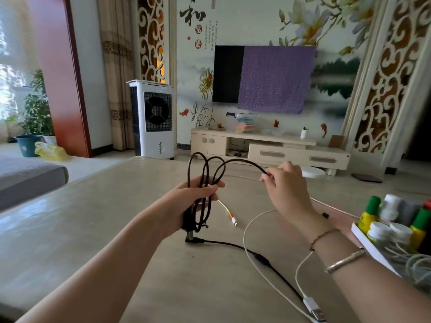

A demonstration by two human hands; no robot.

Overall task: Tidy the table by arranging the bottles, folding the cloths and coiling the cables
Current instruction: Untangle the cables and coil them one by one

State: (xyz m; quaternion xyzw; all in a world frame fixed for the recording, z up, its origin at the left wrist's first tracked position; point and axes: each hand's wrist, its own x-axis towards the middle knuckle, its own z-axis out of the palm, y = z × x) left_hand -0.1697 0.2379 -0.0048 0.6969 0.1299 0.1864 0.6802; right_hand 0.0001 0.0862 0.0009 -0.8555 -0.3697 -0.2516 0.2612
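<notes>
My left hand (196, 201) grips a bundle of loops of a black braided cable (205, 169) above the beige table (93, 229). My right hand (286, 185) pinches the same cable's free stretch a little to the right, holding it up in an arc. A white cable (250, 227) lies loose on the table under my right forearm, its USB plug (314, 311) near the front edge. A thin black cable (233, 245) with a plug runs across the table below my left hand. Several bottles (394, 220) with green and white caps stand in a white tray (373, 250) at the right.
A pale coiled cord (415, 264) lies in the tray in front of the bottles. Beyond the table stand a white air cooler (154, 120), a low TV cabinet (268, 148) and a wall TV half draped in purple cloth (275, 78). A grey sofa (28, 178) sits at the left.
</notes>
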